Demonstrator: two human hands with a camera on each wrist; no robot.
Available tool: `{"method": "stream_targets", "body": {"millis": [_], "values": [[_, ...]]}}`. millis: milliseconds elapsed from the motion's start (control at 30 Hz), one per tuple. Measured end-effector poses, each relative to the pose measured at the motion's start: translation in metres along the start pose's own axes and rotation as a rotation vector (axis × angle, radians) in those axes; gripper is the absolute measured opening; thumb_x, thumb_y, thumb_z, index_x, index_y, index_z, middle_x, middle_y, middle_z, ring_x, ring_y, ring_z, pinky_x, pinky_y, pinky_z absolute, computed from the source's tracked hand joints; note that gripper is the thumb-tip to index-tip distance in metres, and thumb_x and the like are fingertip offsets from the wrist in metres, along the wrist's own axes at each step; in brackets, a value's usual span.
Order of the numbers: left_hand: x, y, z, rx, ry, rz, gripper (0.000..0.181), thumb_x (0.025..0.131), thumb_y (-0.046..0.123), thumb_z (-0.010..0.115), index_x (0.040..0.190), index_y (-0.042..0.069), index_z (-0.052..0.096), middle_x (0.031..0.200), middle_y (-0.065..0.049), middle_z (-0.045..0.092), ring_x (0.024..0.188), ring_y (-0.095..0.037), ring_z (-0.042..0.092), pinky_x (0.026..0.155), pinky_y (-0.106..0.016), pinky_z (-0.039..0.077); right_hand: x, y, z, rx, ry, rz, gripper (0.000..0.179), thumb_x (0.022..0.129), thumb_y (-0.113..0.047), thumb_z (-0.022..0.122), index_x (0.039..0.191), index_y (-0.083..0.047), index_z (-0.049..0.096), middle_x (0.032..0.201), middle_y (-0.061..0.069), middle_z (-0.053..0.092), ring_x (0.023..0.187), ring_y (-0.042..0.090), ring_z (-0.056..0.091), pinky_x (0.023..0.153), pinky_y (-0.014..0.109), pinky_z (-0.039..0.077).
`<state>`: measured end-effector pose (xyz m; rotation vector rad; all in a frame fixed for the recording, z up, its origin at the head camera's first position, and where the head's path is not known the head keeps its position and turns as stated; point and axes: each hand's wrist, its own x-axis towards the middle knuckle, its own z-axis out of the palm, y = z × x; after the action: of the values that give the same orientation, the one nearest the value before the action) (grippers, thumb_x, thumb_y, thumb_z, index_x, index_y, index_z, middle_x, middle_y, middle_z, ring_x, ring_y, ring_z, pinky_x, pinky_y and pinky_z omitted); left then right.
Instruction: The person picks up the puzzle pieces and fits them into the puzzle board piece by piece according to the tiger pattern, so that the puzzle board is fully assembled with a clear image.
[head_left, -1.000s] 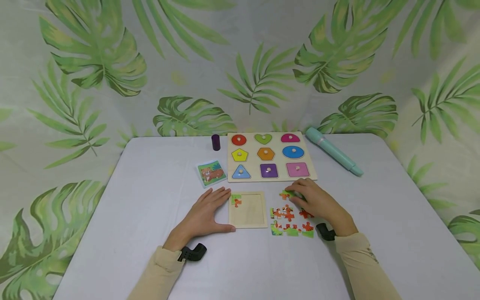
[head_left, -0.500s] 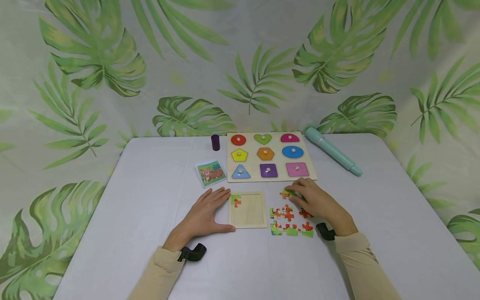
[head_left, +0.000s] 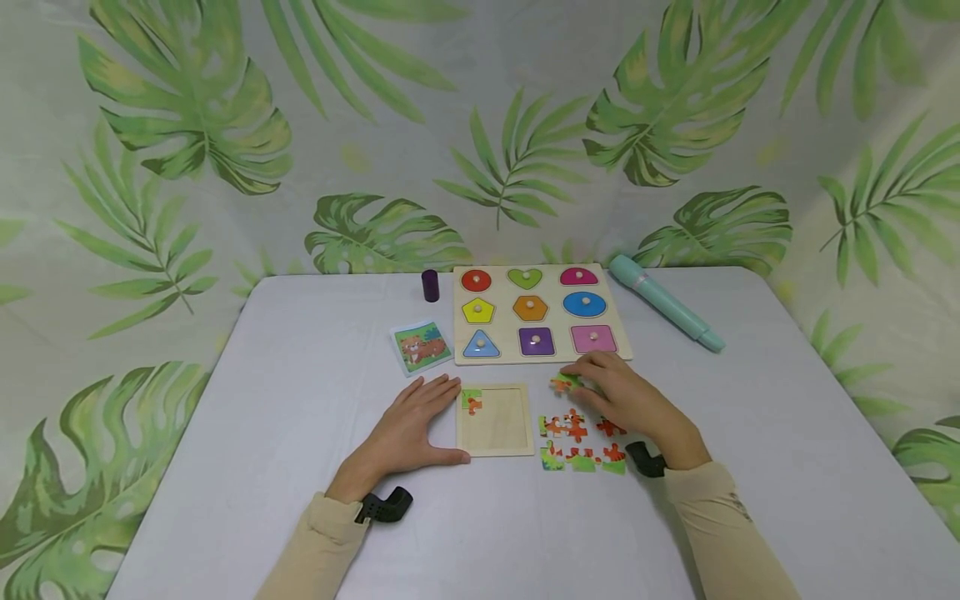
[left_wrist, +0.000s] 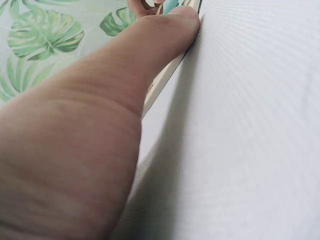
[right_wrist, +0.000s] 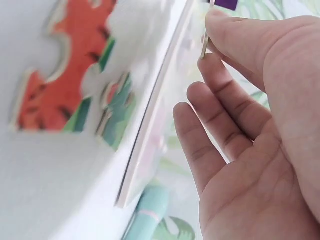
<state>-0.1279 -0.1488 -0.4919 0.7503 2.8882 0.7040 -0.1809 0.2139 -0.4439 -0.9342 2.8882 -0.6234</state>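
Observation:
My left hand [head_left: 411, 427] lies spread beside a square wooden puzzle tray [head_left: 493, 451], fingertips at its upper left corner and thumb at its lower left corner. A green-and-orange puzzle piece [head_left: 472, 400] sits in the tray's upper left corner. Between thumb and fingertips, my right hand [head_left: 609, 387] pinches another green-and-orange puzzle piece [head_left: 562, 383]; in the right wrist view that puzzle piece [right_wrist: 205, 46] shows edge-on. Several loose orange-and-green puzzle pieces [head_left: 575, 426] lie right of the tray, below the right hand. The left wrist view shows the left thumb [left_wrist: 170, 30] against the tray's edge.
Behind the tray lies a wooden shape board [head_left: 502, 287] with colourful knobbed shapes. A bear picture card [head_left: 422, 346] and a dark purple cylinder [head_left: 431, 286] stand to its left. A mint-green pen-shaped tube [head_left: 667, 304] lies at the back right.
My right hand has moved slightly left with the puzzle piece, which now shows more clearly at the fingertips. The left hand and the tray have stayed in place.

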Motion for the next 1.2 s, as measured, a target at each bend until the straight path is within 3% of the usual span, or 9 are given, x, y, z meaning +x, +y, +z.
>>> {"method": "stream_targets", "body": {"millis": [1200], "values": [[-0.001, -0.001, -0.001, -0.003, -0.001, 0.005, 0.109, 0.077, 0.069, 0.079, 0.160, 0.010, 0.039, 0.166, -0.003, 0.038, 0.157, -0.021, 0.028, 0.132, -0.045, 0.012, 0.032, -0.044, 0.011, 0.037, -0.047, -0.102, 0.031, 0.100, -0.020, 0.070, 0.130, -0.015, 0.070, 0.123, 0.003, 0.063, 0.116, 0.020, 0.054, 0.101, 0.040, 0.057]]}}
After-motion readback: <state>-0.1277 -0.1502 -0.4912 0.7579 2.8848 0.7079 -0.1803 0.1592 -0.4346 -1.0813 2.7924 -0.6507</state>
